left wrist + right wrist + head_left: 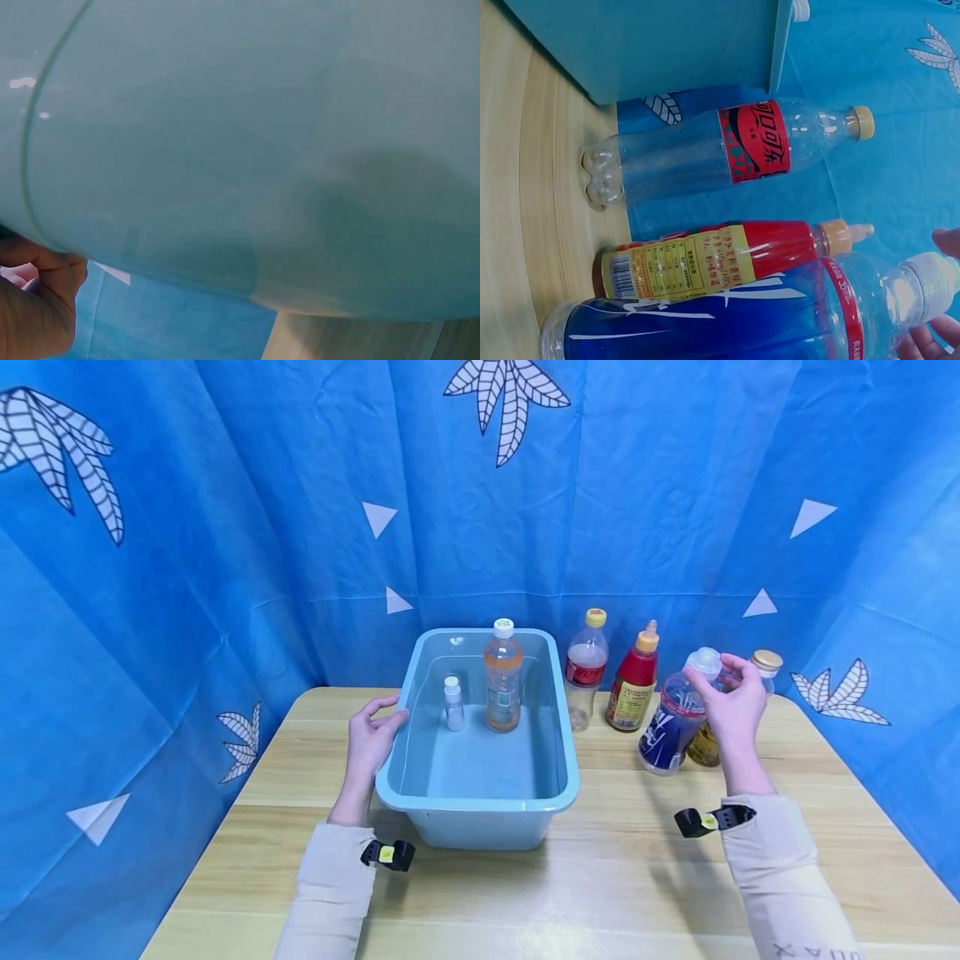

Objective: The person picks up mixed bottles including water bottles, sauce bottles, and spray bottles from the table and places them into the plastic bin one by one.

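Observation:
My left hand [371,739] grips the left rim of a light blue plastic basin [480,818]. Inside the basin stand a bottle of orange drink [503,681] with a white cap and a small white-capped bottle [453,706]. Over on the right, my right hand [733,703] holds a clear bottle with a blue label [670,731] by its white cap, thumb on one side and fingers on the other. That bottle leans in the head view. In the right wrist view the thumb and fingertips [946,330] show at the cap [928,285].
Between basin and right hand stand a cola bottle [585,668] with a yellow cap and a red sauce bottle [634,685]. A gold-capped bottle [767,662] is partly hidden behind the right hand. A blue curtain [480,527] hangs behind the wooden table [600,877].

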The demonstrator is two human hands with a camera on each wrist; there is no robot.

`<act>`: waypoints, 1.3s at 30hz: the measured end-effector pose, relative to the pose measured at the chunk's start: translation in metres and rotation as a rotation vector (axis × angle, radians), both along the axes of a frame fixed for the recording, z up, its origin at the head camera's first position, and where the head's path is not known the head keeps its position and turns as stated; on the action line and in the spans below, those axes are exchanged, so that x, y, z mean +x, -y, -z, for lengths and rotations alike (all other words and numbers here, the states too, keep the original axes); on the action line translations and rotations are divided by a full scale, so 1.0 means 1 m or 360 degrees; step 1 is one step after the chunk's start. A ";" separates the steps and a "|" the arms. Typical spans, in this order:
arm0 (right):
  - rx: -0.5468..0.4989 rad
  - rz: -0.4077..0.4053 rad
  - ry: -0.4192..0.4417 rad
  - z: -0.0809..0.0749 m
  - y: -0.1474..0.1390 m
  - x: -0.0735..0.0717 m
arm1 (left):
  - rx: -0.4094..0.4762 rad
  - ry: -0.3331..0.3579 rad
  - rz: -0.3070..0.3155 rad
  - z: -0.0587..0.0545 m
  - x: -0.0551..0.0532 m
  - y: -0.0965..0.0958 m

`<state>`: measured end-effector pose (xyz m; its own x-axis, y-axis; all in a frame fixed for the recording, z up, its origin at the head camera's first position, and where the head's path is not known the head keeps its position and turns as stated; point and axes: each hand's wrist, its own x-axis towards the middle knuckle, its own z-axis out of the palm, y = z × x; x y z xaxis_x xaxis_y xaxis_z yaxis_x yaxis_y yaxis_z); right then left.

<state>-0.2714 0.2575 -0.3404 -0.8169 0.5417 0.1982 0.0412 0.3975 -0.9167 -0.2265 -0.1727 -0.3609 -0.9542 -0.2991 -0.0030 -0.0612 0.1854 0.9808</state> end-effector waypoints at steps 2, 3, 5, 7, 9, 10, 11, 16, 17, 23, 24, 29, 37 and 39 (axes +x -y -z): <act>0.0003 0.0004 0.0006 0.001 -0.001 -0.002 | 0.0004 -0.0004 0.0002 0.000 0.000 0.000; -0.0008 0.0001 0.0006 0.001 -0.002 -0.003 | 0.0005 -0.0005 0.0003 0.000 0.000 0.000; -0.0078 -0.0018 -0.0062 0.011 -0.011 -0.013 | 0.0012 -0.0005 0.0004 0.000 0.000 0.000; -0.0098 -0.0017 -0.0085 0.021 -0.020 -0.023 | 0.0013 -0.0006 0.0008 0.000 -0.001 0.000; -0.0171 -0.0038 -0.0149 0.040 -0.035 -0.038 | 0.0012 -0.0005 0.0013 0.000 -0.001 0.000; -0.0176 -0.0041 -0.0164 0.048 -0.042 -0.045 | 0.0013 -0.0002 0.0013 0.000 -0.002 0.000; -0.0227 -0.0056 -0.0206 0.060 -0.051 -0.054 | 0.0014 0.0001 0.0012 0.000 -0.002 0.000; -0.0177 -0.0057 -0.0101 0.067 -0.060 -0.061 | 0.0019 0.0009 0.0013 0.001 -0.001 0.000; -0.0183 -0.0066 -0.0084 0.065 -0.059 -0.060 | 0.0019 0.0008 0.0011 0.001 -0.001 0.000; -0.0235 -0.0074 -0.0083 0.043 -0.042 -0.039 | 0.0035 0.0003 0.0013 0.000 -0.002 0.000; -0.0242 -0.0061 -0.0084 0.037 -0.035 -0.033 | 0.0034 0.0004 0.0016 0.000 -0.002 0.000; -0.0239 -0.0012 -0.0031 0.006 -0.009 -0.008 | 0.0028 0.0002 0.0022 0.001 -0.002 0.000; -0.0331 -0.0008 -0.0029 0.004 -0.008 -0.007 | 0.0021 0.0000 0.0017 0.001 -0.002 0.001; -0.0331 -0.0016 -0.0014 0.003 -0.008 -0.006 | 0.0020 -0.0001 0.0018 0.001 -0.002 0.000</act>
<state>-0.2779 0.2657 -0.3433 -0.8212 0.5635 0.0901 0.0298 0.2001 -0.9793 -0.2287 -0.1731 -0.3615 -0.9576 -0.2880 -0.0064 -0.0588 0.1735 0.9831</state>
